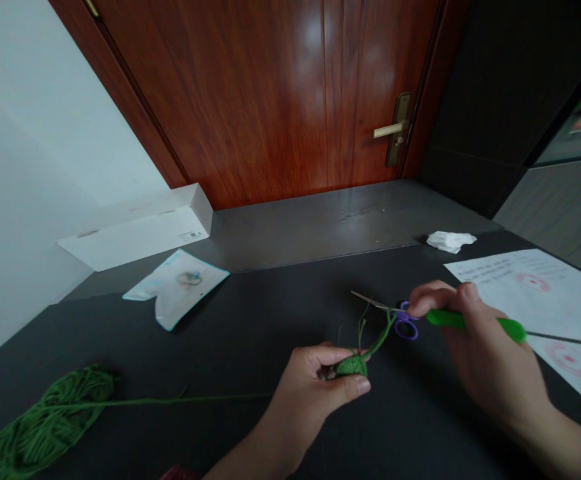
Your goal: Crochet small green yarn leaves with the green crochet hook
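Observation:
My left hand (305, 383) pinches a small round green crochet piece (352, 367) between thumb and fingers. Closed around the green handle of a crochet hook (445, 319) is my right hand (490, 353). A stretch of green yarn (381, 339) runs up from the piece to the hook's metal end, where it seems looped. Behind the hook, scissors with purple handles (406, 331) lie on the table, their blades pointing left. From a loose green skein (60, 410) at lower left, a strand (195, 400) leads to my left hand.
The dark table (280, 300) holds a clear plastic pouch (190, 290) and a long white box (140, 233) at left. Printed sheets (525, 277) and a crumpled white tissue (450, 241) lie at right. A wooden door (270, 100) stands behind.

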### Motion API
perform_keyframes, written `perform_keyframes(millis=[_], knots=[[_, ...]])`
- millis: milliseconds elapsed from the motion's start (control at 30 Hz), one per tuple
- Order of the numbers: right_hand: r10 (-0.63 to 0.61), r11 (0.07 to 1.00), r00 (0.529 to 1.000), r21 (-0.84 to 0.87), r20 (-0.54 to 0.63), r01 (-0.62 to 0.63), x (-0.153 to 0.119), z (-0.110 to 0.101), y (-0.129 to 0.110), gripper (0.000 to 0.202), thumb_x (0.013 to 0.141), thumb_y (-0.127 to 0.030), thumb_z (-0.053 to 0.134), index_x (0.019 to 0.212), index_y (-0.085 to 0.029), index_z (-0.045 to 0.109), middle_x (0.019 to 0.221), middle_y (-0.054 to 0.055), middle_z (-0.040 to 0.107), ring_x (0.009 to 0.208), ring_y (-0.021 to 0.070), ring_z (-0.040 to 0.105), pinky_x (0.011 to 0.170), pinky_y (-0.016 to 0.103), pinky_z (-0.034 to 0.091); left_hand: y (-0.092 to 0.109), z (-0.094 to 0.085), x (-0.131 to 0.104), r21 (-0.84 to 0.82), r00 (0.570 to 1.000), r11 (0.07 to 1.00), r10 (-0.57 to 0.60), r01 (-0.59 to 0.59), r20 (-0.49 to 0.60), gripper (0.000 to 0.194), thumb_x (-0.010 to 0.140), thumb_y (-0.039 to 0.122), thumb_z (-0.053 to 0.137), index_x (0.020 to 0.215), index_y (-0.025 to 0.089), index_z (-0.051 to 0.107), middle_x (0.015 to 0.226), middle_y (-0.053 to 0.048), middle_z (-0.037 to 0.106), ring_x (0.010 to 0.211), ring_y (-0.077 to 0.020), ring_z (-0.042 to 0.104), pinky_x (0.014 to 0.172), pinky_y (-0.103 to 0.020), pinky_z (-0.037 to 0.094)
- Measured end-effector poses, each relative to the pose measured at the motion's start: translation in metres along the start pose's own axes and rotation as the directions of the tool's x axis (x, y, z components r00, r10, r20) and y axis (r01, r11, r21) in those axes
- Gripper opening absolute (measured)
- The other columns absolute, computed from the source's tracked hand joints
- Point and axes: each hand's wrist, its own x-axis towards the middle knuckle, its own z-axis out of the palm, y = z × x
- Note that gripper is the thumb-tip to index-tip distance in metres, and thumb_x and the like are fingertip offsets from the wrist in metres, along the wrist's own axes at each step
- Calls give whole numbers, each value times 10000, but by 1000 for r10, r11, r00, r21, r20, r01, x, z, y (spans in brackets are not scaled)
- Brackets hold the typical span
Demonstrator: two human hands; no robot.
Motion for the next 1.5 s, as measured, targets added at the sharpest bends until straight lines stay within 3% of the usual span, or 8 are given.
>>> perform_keyframes(millis=[133,267,533,667,767,933,1100,1500], knots=[[-73,992,991,-98,110,84,0,-2,-4,432,980,-375,370,693,-238,662,859,37,617,855,203,531,761,322,357,4,-5,-2,-4,998,998,-60,60,30,210,683,259,760,876,175,752,682,44,522,687,-99,451,673,-222,347],[-23,996,996,-87,92,31,-3,0,-13,276,961,-340,449,806,-241,655,748,10,587,669,156,490,573,278,362,12,-12,-4,111,990,984,-140,137,23,232,714,283,718,919,177,744,624,53,500,576,-82,394,557,-209,330],[135,922,969,332,205,-198,-4,3,-33,421,980,-371,343,723,-213,636,513,-38,383,445,118,263,420,247,296,19,-22,-8,341,1000,940,3,6,-25,272,739,331,675,954,184,749,736,16,509,628,-120,463,538,-230,346],[110,991,974,-95,198,-93,-11,5,-25,276,931,-359,502,783,-235,700,573,-12,528,513,124,438,469,241,350,26,-21,-11,391,996,918,84,-69,-22,255,740,306,675,955,197,759,722,13,512,679,-141,488,607,-249,362],[9,941,929,-318,371,117,-16,13,-17,87,852,-265,640,848,-253,726,762,22,662,686,168,607,596,267,464,29,-22,-16,363,991,922,129,-135,42,209,737,301,687,904,209,772,688,21,498,650,-132,468,641,-261,373],[-81,926,880,-292,469,241,-23,24,-7,162,797,-198,711,944,-256,678,897,35,670,825,187,660,698,284,523,28,-20,-24,286,983,941,165,-182,81,139,722,270,711,832,223,782,690,16,531,652,-126,456,651,-255,363],[-145,900,846,-287,513,328,-28,25,-4,195,779,-165,720,933,-243,629,819,24,683,721,170,669,621,271,527,27,-17,-25,255,986,953,142,-160,87,155,714,285,719,832,205,779,675,18,528,659,-129,463,624,-252,344],[-120,883,862,-345,492,320,-22,22,-18,128,812,-111,611,822,-237,627,790,28,677,676,164,657,581,261,524,26,-20,-25,305,990,944,103,-129,98,108,739,266,705,738,167,750,675,29,515,671,-123,471,622,-241,335]])
